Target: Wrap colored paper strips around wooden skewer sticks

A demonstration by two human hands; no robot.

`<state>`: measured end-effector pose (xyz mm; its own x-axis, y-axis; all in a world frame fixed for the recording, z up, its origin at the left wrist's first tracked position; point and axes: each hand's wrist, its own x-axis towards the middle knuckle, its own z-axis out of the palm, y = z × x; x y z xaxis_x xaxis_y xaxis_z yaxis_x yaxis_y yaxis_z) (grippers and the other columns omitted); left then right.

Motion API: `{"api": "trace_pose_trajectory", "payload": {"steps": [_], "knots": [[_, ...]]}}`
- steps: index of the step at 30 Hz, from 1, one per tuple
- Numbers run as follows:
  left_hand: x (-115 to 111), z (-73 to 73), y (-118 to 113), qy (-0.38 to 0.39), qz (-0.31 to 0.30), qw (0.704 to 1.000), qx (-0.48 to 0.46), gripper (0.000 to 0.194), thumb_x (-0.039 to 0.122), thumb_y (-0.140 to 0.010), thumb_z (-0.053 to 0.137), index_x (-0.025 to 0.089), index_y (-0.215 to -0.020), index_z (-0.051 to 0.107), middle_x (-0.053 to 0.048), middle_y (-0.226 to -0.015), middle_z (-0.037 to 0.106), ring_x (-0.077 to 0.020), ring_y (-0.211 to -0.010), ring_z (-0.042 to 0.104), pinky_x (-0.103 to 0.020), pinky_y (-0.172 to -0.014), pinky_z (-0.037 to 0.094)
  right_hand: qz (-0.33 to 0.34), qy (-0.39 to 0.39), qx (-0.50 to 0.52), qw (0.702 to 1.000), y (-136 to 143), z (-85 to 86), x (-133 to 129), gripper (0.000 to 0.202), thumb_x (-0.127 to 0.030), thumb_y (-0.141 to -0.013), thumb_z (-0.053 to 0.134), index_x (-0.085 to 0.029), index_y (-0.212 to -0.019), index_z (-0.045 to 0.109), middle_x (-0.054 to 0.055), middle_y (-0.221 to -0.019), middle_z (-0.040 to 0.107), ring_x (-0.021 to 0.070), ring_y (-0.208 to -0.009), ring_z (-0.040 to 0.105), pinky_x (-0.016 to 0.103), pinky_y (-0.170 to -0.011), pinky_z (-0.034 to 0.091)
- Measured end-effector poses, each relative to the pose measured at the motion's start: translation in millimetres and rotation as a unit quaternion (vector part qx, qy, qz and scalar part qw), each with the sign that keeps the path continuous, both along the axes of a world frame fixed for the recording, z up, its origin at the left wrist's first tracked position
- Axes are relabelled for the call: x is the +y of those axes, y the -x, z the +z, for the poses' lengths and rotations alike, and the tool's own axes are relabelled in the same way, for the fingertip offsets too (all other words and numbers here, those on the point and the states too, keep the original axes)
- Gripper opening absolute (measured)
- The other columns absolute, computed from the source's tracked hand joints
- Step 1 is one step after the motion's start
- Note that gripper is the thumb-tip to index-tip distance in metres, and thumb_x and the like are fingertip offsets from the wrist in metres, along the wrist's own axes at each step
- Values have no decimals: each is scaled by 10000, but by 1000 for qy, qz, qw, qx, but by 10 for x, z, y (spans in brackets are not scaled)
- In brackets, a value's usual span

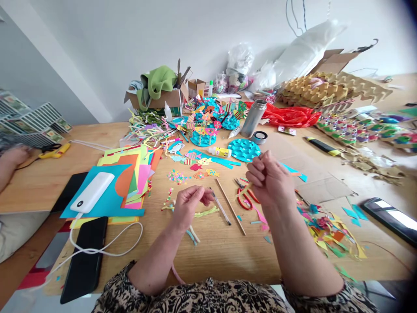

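My left hand (192, 204) is raised over the near middle of the table, thumb and fingers pinched together; I cannot make out what is in them. Farther right, my right hand (270, 180) is held up as a closed fist, with a pale yellow strip (244, 190) sticking out of its left side. Below the left hand lie a crinkled yellow-green strip (207, 212) and other thin strips. Between the hands are a clear pen (221, 208) and a wooden stick (230, 206). Red-handled scissors (243, 198) lie partly behind the right hand.
Paper fish (196, 167), a glue bottle (220, 152) and a blue scalloped disc (244, 150) lie ahead. A steel flask (253, 118) stands behind. Coloured paper (109, 182) with a power bank (93, 191) is left; paper scraps (332, 232) and a phone (392, 217) are right. Another person's hand (14, 158) shows far left.
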<state>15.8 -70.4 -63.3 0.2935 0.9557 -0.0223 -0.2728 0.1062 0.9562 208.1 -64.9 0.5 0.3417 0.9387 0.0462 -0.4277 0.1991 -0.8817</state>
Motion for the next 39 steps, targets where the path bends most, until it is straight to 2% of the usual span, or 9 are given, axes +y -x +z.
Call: {"api": "trace_pose_trajectory", "payload": {"steps": [3,8,15,20,23,27,30,34,39], "knots": [[38,-13,31,2,-13,1000,15,307,401,-801,637,134,-930,717,-63,-712,698,-128,-611,587,-269,-620,470,-17,28,-341,939,-117,-26,-77,248,-394,-857,572,-217,-713,476,-55,-549,418,82,-438,358,201,-407,259],[68,-39,40,6,-3,999,45,295,376,-787,657,140,-959,696,-37,-673,688,-111,-580,581,-245,-594,474,177,218,-789,547,-56,-397,-182,212,-309,-881,510,-155,-821,643,107,-779,697,226,-737,656,287,-600,418],[100,-14,59,-5,18,997,77,270,366,-788,648,137,-923,691,-34,-659,687,-109,-557,581,-239,-574,481,216,230,-813,489,86,-766,-248,228,-136,-844,472,-73,-843,691,216,-825,719,290,-781,703,310,-607,454],[117,79,18,-188,-21,959,212,229,250,-862,550,183,-1051,661,-81,-924,731,-195,-884,671,-349,-828,519,192,215,-818,498,99,-585,-207,252,-143,-834,439,-80,-822,682,208,-811,716,270,-741,688,296,-582,415],[171,200,-35,-415,-53,845,332,316,92,-833,519,214,-1093,651,-82,-1186,662,-235,-1213,524,-478,-1092,312,214,158,-808,526,100,-306,-144,222,-206,-825,460,-147,-734,654,96,-707,696,171,-617,622,252,-542,355],[324,369,-33,-487,-85,777,390,321,122,-864,510,209,-1150,625,-83,-1082,698,-232,-1109,594,-510,-1087,300,300,57,-685,662,68,76,53,174,-212,-777,505,-161,-622,567,-39,-510,489,86,-474,377,225,-473,261],[471,475,35,-446,-63,801,395,211,209,-875,535,198,-999,705,-90,-908,726,-232,-924,654,-414,-907,465,270,25,-579,768,0,274,300,249,-334,-799,550,-161,-620,561,-51,-529,429,80,-497,336,220,-467,250],[685,597,118,-289,11,908,304,239,251,-866,547,193,-1028,713,-80,-830,728,-201,-768,671,-314,-706,513,160,-12,-263,951,-75,379,662,231,-395,-768,610,-171,-823,614,-43,-628,475,63,-471,307,194,-414,214],[892,656,136,-97,-44,987,116,519,331,-823,598,167,-1310,524,-66,-800,701,-109,-511,591,-282,-572,515,149,-26,-72,986,26,227,939,287,-397,-748,677,-189,-936,617,-64,-571,447,43,-394,238,178,-354,112]]}}
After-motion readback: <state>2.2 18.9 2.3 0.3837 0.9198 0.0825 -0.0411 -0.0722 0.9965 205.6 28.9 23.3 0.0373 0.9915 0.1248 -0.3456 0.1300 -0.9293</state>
